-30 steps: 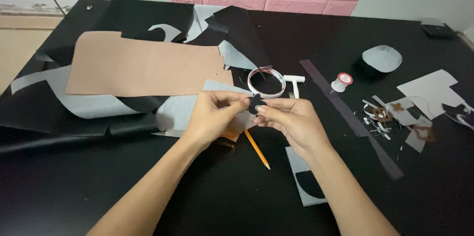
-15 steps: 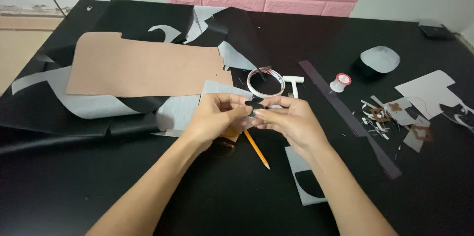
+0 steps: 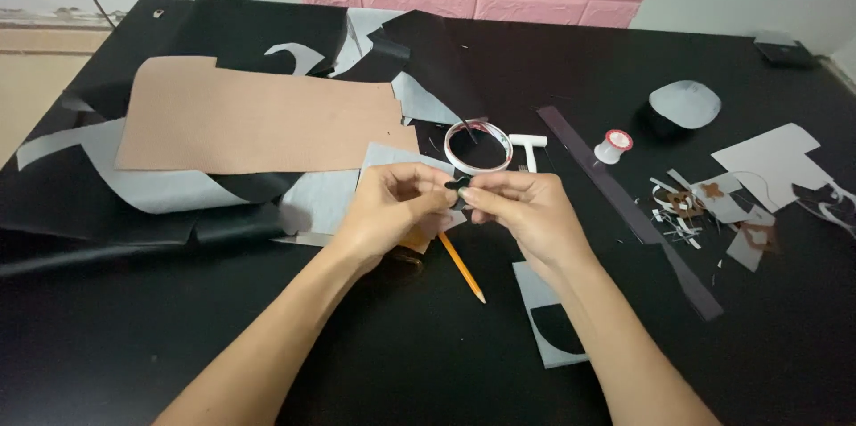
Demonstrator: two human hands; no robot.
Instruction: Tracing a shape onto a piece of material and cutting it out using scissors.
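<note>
While the black table (image 3: 428, 363) carries a big tan sheet (image 3: 259, 118) at 10 o'clock and grey offcuts, both hands meet at centre. Left hand (image 3: 388, 207) and right hand (image 3: 517, 212) each pinch a small black cut piece (image 3: 458, 185) between fingertips, just above the orange pencil (image 3: 462, 267). Looks like fine shaping or folding of the piece; any next move needs a steady pinch. Tape ring (image 3: 479, 146) sits at 12 o'clock.
</note>
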